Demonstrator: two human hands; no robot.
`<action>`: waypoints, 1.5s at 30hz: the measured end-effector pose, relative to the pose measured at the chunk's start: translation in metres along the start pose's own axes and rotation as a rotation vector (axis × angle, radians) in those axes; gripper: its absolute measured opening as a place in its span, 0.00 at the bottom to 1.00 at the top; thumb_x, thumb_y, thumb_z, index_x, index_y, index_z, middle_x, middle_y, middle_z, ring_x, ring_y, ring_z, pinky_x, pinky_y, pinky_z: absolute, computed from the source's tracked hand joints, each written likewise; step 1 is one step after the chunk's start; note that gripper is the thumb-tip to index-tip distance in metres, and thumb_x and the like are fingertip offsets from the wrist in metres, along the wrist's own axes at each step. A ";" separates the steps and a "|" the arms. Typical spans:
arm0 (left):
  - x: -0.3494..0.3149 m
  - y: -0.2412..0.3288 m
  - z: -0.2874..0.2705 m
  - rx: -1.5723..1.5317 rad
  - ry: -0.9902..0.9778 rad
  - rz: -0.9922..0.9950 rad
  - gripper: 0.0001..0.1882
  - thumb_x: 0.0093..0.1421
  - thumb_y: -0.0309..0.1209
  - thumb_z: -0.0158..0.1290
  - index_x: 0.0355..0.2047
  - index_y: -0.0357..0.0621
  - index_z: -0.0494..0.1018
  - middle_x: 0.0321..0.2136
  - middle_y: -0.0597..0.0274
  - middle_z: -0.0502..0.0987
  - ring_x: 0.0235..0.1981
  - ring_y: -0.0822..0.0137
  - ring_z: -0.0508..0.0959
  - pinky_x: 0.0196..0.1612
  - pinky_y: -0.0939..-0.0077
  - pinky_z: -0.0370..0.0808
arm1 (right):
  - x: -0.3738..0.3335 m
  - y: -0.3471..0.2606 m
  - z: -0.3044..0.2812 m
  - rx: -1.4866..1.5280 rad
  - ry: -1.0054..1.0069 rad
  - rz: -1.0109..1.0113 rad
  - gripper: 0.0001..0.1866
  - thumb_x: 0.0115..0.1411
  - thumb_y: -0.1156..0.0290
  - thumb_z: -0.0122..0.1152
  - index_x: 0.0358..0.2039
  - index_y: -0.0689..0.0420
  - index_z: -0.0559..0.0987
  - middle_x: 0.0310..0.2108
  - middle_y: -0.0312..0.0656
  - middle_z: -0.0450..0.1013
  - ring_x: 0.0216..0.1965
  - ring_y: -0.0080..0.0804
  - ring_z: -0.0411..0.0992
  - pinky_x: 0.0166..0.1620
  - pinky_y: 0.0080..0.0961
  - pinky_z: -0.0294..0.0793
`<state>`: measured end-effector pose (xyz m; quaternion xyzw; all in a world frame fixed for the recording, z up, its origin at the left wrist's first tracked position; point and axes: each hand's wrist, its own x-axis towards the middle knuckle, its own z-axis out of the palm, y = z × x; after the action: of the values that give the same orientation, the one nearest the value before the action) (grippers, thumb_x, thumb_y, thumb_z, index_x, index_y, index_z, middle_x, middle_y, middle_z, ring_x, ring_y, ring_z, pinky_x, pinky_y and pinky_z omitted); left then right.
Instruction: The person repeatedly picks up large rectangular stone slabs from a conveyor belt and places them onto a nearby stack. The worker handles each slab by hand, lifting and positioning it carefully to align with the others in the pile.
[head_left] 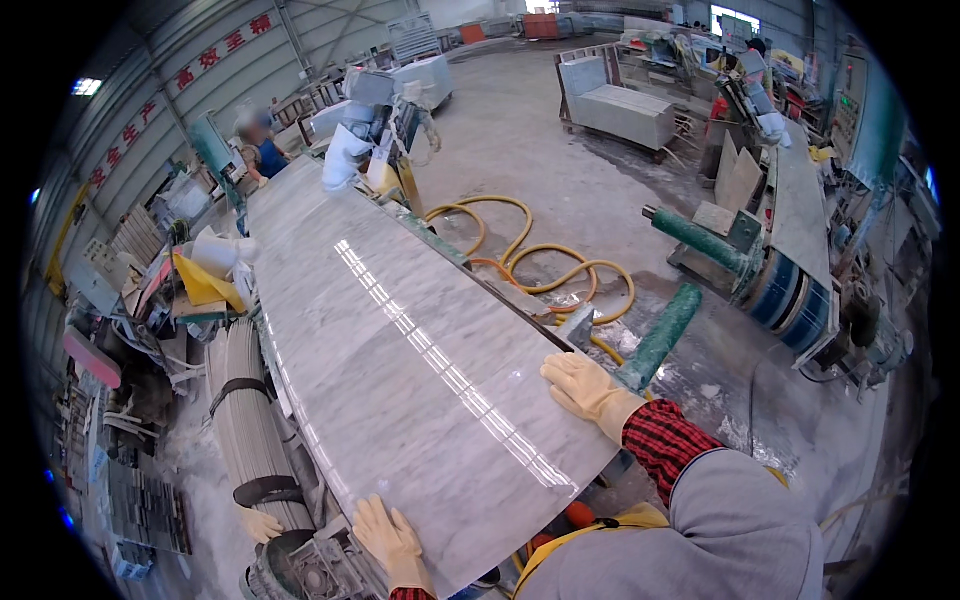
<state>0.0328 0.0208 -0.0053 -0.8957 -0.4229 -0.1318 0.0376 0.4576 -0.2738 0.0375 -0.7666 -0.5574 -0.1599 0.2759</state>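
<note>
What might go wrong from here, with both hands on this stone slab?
The slab looks smooth and shiny, so the left hand may slide. The right hand lies near a green cylinder and might get pinched if the slab shifts. The looped yellow hose beside the slab could trip someone.
</note>
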 end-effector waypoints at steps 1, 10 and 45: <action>0.006 0.001 0.003 0.004 -0.006 -0.015 0.30 0.71 0.40 0.54 0.71 0.44 0.68 0.72 0.41 0.66 0.71 0.37 0.64 0.72 0.43 0.58 | 0.000 -0.001 -0.002 0.007 -0.017 0.004 0.17 0.62 0.68 0.64 0.52 0.56 0.77 0.53 0.47 0.76 0.57 0.50 0.75 0.62 0.44 0.74; 0.054 0.005 0.001 -0.001 -0.155 -0.097 0.31 0.76 0.44 0.47 0.74 0.47 0.65 0.76 0.46 0.61 0.76 0.41 0.58 0.78 0.46 0.51 | 0.001 -0.004 -0.004 -0.012 -0.015 -0.020 0.19 0.61 0.70 0.64 0.52 0.58 0.77 0.54 0.49 0.75 0.58 0.52 0.74 0.63 0.44 0.73; 0.046 -0.008 0.004 -0.125 -0.052 -0.070 0.29 0.74 0.41 0.52 0.72 0.47 0.68 0.75 0.45 0.65 0.76 0.42 0.60 0.77 0.49 0.54 | -0.128 -0.073 -0.090 0.000 -0.055 0.137 0.24 0.62 0.76 0.64 0.59 0.65 0.74 0.57 0.60 0.73 0.59 0.64 0.73 0.64 0.50 0.74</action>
<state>0.0554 0.0603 0.0031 -0.8842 -0.4457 -0.1359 -0.0338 0.3521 -0.4096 0.0561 -0.8070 -0.5110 -0.1198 0.2708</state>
